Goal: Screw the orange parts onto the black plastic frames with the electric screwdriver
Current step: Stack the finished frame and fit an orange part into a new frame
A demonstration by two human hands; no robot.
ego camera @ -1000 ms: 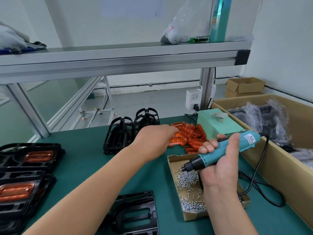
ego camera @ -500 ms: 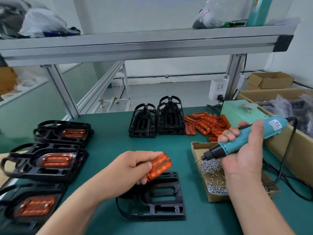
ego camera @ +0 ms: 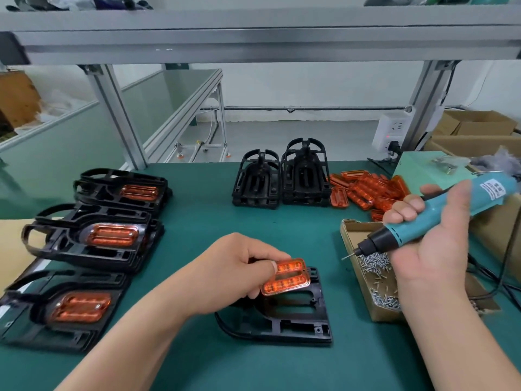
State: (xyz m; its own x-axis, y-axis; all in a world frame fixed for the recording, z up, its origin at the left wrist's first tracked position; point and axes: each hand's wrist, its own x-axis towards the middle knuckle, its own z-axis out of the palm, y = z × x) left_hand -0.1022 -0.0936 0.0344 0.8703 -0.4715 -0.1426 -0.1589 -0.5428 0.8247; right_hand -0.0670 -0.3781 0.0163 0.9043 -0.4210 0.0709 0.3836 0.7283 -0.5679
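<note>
1. The left hand point(ego camera: 231, 273) pinches an orange part point(ego camera: 286, 277) over the black frame point(ego camera: 293, 314) on the bench point(ego camera: 197, 227), apparently seating it.
2. The right hand point(ego camera: 428, 244) grips the electric screwdriver point(ego camera: 431, 218) above the screw box point(ego camera: 352, 230), likely readying a screw.

Left of the teal electric screwdriver point(ego camera: 439, 218), a ribbed translucent orange part point(ego camera: 286, 277) overlaps a black frame point(ego camera: 284, 314) on green matting point(ego camera: 197, 221).

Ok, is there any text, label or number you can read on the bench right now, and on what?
White label on the electric screwdriver: blue print, too blurred to read.
No other text visible on the orange parts, cardboard boxes or wall socket.
</note>
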